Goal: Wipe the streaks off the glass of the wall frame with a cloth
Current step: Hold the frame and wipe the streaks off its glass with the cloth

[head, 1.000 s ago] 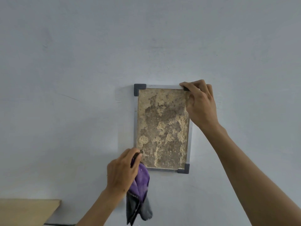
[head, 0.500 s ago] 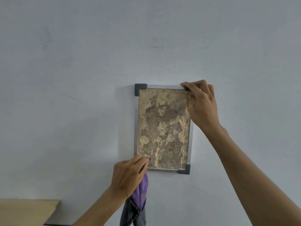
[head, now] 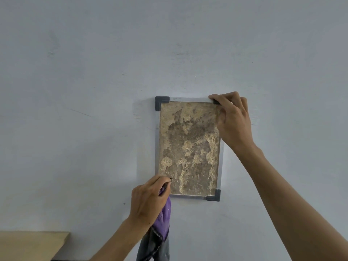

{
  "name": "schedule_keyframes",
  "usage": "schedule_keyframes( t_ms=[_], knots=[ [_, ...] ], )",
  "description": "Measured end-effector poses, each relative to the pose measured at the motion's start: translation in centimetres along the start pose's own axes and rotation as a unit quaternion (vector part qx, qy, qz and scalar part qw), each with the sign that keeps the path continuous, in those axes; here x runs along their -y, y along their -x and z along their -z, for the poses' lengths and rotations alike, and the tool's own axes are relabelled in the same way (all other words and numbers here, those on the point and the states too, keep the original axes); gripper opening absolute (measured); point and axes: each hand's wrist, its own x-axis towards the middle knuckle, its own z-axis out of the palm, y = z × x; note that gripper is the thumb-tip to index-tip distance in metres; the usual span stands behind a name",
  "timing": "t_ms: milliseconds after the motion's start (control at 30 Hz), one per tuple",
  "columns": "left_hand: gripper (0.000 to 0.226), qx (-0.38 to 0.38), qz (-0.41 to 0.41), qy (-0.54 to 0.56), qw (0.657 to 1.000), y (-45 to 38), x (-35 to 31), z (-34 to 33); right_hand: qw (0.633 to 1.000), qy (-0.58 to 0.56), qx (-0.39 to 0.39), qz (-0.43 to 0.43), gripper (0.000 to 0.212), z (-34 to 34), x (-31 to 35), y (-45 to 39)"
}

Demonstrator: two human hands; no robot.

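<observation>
Fingers of the left hand [head: 148, 201] curl round the purple cloth [head: 163, 221] at the frame [head: 188, 147]'s lower left corner; the right hand [head: 232, 122] pinches the wall-hung frame's top right corner.

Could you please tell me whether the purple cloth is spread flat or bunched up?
Bunched: the purple and grey cloth hangs crumpled below the gripping left hand.

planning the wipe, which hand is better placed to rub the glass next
Left. The left hand already grips the purple cloth at the frame's lower left corner, against the glass. The right hand grips the top right corner, steadying it.
</observation>
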Motion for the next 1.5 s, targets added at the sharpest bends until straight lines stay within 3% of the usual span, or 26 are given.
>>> schedule_keyframes(
  t_ms=[100,200,400,600,967,1267,1400,1500],
  knots=[
    [0.001,0.020,-0.040,-0.004,0.999,-0.1,0.4,-0.1,1.000,-0.001,0.002,0.000,0.046,0.0,0.1,0.1],
    [0.006,0.023,-0.079,-0.034,0.996,-0.6,1.9,0.9,1.000,-0.001,0.000,0.004,0.046,0.1,0.2,0.1],
    [0.007,0.001,-0.083,-0.032,0.996,-0.7,2.9,1.1,1.000,0.001,0.001,0.000,0.048,0.0,0.2,0.1],
    [0.014,0.038,-0.140,-0.043,0.989,-1.5,1.7,0.1,1.000,0.003,-0.015,-0.005,0.051,-0.4,0.4,0.2],
    [0.010,0.019,-0.103,-0.044,0.994,-0.3,2.7,1.0,1.000,0.005,-0.010,-0.003,0.052,-0.1,0.3,0.3],
    [0.012,0.037,-0.147,-0.049,0.987,-1.4,-0.2,-1.7,1.000,0.009,-0.005,-0.001,0.052,0.0,0.3,0.3],
    [0.010,0.001,-0.112,-0.043,0.993,-1.6,0.6,0.1,1.000,0.009,-0.009,0.002,0.050,-0.2,0.2,0.3],
    [0.007,-0.053,-0.041,-0.014,0.998,-3.6,0.7,1.6,1.000,0.007,-0.013,0.003,0.052,-0.3,0.1,0.4]
  ],
)
